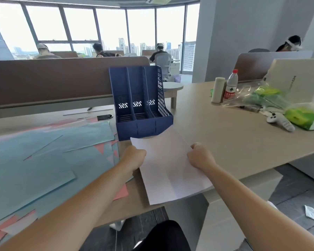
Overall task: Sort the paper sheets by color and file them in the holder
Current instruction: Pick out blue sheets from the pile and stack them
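Pale paper sheet is pinched at both long edges, left hand on one, right hand on the other, fingers curled. Its long axis runs straight away from the person, far end reaching the foot of the blue holder, which stands just ahead, slightly nearer the left hand. Blue and pink sheets lie leftward on the desk

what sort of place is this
Most likely an open-plan office, high up: desks split by a brown partition, people seated beside a window wall over city towers, and a blue file holder.
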